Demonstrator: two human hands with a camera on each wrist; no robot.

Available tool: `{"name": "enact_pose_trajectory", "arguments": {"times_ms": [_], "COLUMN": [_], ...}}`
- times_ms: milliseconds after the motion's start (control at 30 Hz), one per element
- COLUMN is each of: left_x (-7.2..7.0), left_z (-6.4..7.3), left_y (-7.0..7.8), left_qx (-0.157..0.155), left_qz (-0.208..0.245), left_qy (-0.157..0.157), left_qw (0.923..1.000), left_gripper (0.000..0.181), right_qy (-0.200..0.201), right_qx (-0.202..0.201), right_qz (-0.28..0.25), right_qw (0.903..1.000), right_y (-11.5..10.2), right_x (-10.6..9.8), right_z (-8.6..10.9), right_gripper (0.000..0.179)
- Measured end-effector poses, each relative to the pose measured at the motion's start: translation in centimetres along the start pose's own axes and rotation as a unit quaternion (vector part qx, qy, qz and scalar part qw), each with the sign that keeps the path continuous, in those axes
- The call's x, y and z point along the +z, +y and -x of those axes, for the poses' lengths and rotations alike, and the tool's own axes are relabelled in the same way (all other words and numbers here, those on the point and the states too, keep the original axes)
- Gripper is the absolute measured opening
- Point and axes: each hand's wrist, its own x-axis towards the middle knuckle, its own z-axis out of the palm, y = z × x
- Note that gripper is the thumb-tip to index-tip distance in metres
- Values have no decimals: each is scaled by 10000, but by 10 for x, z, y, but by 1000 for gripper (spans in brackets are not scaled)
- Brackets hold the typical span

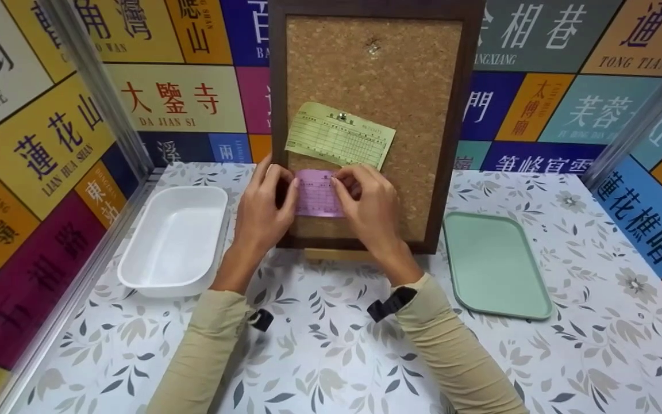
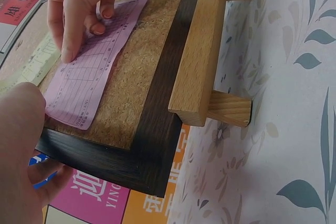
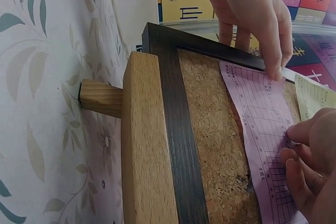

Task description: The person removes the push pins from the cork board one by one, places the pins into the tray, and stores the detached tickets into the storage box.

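Note:
A pink printed slip (image 1: 319, 201) lies against the cork board (image 1: 417, 103), below a yellow-green slip (image 1: 339, 135) fixed by a small silvery pin (image 1: 342, 117). My left hand (image 1: 265, 207) pinches the pink slip's left edge with thumb and index finger; its other fingers reach behind the dark frame (image 3: 210, 43). My right hand (image 1: 371, 201) has its fingers curled together at the slip's upper part, seen also in the right wrist view. A small pin-like thing seems to sit between those fingertips, mostly hidden. The pink slip (image 2: 86, 77) curves slightly at its lower edge.
The board leans on a wooden stand (image 2: 202, 45) on a leaf-patterned tablecloth (image 1: 319, 345). A white basin (image 1: 176, 230) stands left, a green tray (image 1: 497, 264) right. Several pins (image 1: 372, 46) cluster high on the cork. Panels with characters surround the table.

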Motion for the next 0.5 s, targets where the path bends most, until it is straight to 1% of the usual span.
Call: {"name": "enact_pose_trajectory", "arguments": {"times_ms": [233,500], "left_x": [0,-2], "left_z": [0,0], "left_y": [0,2], "left_qx": [-7,-123], "left_qz": [36,115], "left_qy": [-18,-48], "left_qw": [10000,9998], "left_gripper": [22,22], "right_qy": [-93,-232], "right_qx": [8,59], "right_qz": [71,116], "right_qw": [9999,9996], "right_y": [-1,-2], "right_x": [-2,-4], "right_z": [1,1], "right_gripper": [11,10]}}
